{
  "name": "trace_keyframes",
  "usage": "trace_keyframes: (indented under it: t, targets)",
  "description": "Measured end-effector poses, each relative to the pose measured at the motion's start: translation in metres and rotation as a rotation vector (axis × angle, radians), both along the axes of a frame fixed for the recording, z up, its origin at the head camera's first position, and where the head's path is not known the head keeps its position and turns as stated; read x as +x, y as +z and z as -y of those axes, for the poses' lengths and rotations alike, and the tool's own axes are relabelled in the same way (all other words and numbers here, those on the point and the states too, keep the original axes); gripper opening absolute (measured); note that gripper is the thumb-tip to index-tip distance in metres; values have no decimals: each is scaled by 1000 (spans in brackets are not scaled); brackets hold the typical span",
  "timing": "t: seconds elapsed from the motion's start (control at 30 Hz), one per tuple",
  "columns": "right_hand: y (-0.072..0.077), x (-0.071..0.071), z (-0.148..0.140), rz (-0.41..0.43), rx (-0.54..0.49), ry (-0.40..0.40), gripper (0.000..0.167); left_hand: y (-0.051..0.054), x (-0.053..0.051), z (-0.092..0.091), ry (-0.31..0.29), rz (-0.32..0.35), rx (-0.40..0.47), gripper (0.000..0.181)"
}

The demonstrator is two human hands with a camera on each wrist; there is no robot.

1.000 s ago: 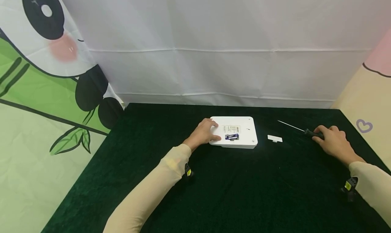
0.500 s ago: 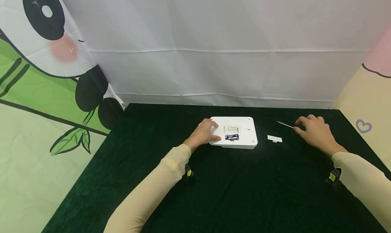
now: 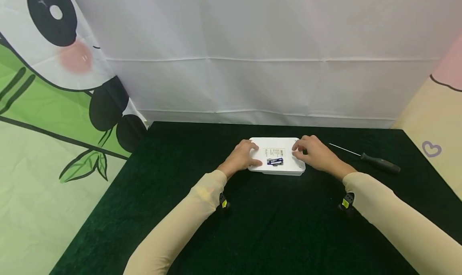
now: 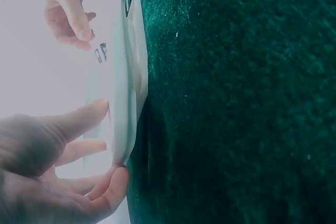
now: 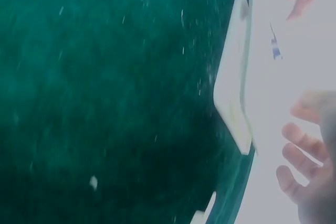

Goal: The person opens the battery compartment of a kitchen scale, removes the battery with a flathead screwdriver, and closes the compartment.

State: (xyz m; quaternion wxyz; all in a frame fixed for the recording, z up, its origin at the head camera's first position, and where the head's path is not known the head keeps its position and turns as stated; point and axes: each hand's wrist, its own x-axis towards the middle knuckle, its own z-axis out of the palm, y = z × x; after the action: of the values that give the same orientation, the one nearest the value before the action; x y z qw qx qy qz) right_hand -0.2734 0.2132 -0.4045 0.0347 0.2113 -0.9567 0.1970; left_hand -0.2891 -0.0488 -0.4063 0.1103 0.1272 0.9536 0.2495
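Note:
A white flat device (image 3: 260,141) lies on the dark green cloth, label side up, with blue-and-white batteries (image 3: 275,161) in its slot. At its left end my left hand (image 3: 240,158) grips the edge, thumb on the top face; the left wrist view shows fingers (image 4: 118,184) bent at the corner. My right hand (image 3: 317,154) is over the device's right end with bent, relaxed fingers and nothing visible between them. In the right wrist view, those fingers (image 5: 302,156) are spread beside the white surface. A small white piece (image 5: 203,214) shows at that view's bottom edge.
A screwdriver with a dark handle (image 3: 380,163) lies on the cloth to the right of my right hand, its thin shaft pointing up and left. Behind the table hangs a pale curtain (image 3: 231,86), with a printed cartoon sheet (image 3: 65,118) at the left.
My right hand has let go of the screwdriver and moved left to the device's right end. The small white piece is now covered in the head view. My left hand has stayed put.

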Motion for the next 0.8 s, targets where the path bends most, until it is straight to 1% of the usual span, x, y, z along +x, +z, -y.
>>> trace_keyframes:
  t: [0.13, 0.37, 0.57, 0.8]
  targets:
    - [-2, 0, 15, 8, 8, 55, 19, 0, -1, 0, -3, -5, -4, 55]
    - [-6, 0, 26, 20, 4, 136, 17, -1, -1, 0, 6, 9, 10, 55]
    - [-5, 0, 31, 17, 13, 138, 15, 0, 0, 0, 13, 12, 22, 54]
    - [-5, 0, 33, 16, 27, 131, 13, 0, -1, 0, 11, 15, 14, 54]
